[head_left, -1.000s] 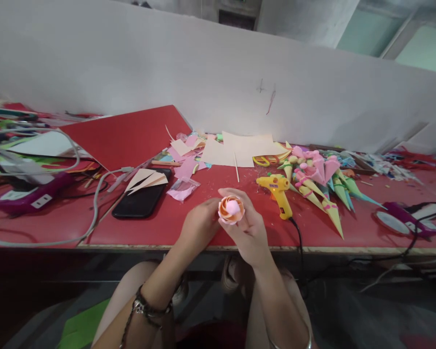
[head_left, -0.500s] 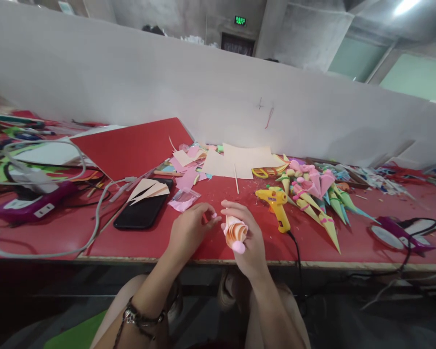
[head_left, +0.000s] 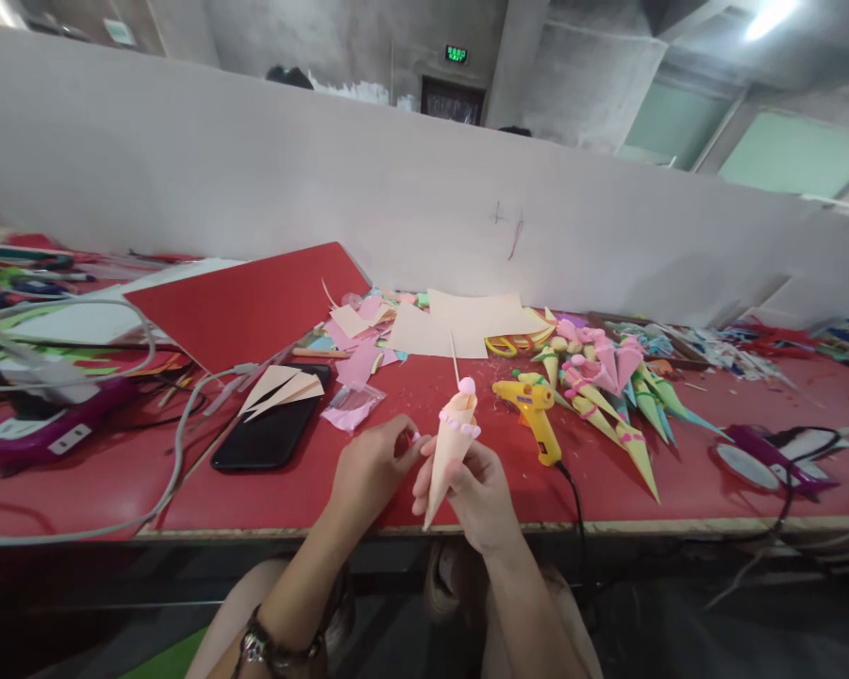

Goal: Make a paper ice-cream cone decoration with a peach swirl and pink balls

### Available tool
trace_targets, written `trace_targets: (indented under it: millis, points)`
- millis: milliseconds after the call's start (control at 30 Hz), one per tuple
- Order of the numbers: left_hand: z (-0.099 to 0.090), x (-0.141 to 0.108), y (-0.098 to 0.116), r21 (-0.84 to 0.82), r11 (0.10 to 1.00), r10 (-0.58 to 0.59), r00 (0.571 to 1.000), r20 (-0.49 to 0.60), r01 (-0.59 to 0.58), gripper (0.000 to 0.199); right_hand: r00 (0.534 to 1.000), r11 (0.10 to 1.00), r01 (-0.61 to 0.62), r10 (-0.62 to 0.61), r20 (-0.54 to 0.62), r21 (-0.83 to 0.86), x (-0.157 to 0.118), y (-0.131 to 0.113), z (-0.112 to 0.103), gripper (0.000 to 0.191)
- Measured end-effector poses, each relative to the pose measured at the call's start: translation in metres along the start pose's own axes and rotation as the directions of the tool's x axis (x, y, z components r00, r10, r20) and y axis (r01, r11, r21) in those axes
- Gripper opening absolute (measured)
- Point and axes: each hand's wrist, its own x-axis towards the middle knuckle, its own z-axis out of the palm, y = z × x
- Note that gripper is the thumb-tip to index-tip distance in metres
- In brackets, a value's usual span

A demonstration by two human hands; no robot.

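My right hand (head_left: pixel 487 492) grips a cream paper cone (head_left: pixel 447 462), its tip pointing down toward me. Small pink balls ring the cone's upper part, and one larger pink ball sits at its top. Just left of the cone, my left hand (head_left: pixel 372 471) pinches a tiny pink piece (head_left: pixel 416 438) between thumb and forefinger; it looks like a bit of clay. Behind the left hand lies a clear bag (head_left: pixel 352 409) with pink material in it. A yellow hot glue gun (head_left: pixel 538 415) lies to the right of my right hand.
Finished-looking paper cones (head_left: pixel 601 387) are heaped at the right. A black phone (head_left: pixel 269 436) with cut paper pieces (head_left: pixel 280 389) on it lies left. Cream sheets (head_left: pixel 459 321), a thin stick (head_left: pixel 454 354) and yellow scissors (head_left: pixel 499 346) lie behind. Purple power strips (head_left: pixel 60 429) flank the table.
The cone has turned from its open end facing me to upright, with its tip down. My left hand keeps its pinch near it. The view has shifted slightly.
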Motion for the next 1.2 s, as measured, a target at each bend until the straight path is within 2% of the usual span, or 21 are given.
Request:
trace_targets:
  millis: [167,333,600,700,800,900,1033,1200]
  points:
    - [0.004,0.003,0.0,0.004,1.0,0.019,1.0,0.023,-0.019,0.019,0.998,0.994,-0.06,0.061,-0.01,0.086,0.001,0.006,-0.001,0.041]
    - [0.006,0.006,0.004,-0.013,1.0,0.019,0.997,0.072,-0.018,0.019,0.995,0.98,-0.093,0.089,0.032,0.174,0.001,0.007,0.0,0.041]
    - [0.007,0.008,0.005,0.034,0.995,0.091,0.992,0.089,-0.094,0.025,0.986,0.948,-0.107,0.14,-0.092,0.3,0.008,-0.003,0.005,0.033]
    - [0.01,0.011,0.001,0.038,0.994,0.095,0.993,0.073,-0.098,0.028,0.987,0.97,-0.096,0.123,-0.108,0.225,0.009,-0.004,0.006,0.032]
    - [0.012,0.015,-0.007,0.029,0.993,0.112,0.988,0.105,-0.115,0.026,0.985,0.994,-0.108,0.11,-0.136,0.022,0.011,-0.002,0.007,0.027]
    - [0.012,0.018,-0.011,0.046,0.992,0.109,0.985,0.13,-0.115,0.021,0.981,0.981,-0.145,0.125,-0.15,-0.132,0.011,-0.004,0.01,0.023]
    - [0.008,0.017,-0.006,0.068,0.993,0.09,0.988,0.126,-0.099,0.024,0.98,0.982,-0.14,0.119,-0.16,-0.128,0.002,-0.017,0.013,0.022]
    - [0.01,0.016,0.0,0.109,0.987,0.109,0.992,0.062,-0.116,0.032,0.97,0.988,-0.064,0.029,-0.243,-0.141,-0.017,-0.052,0.003,0.024]
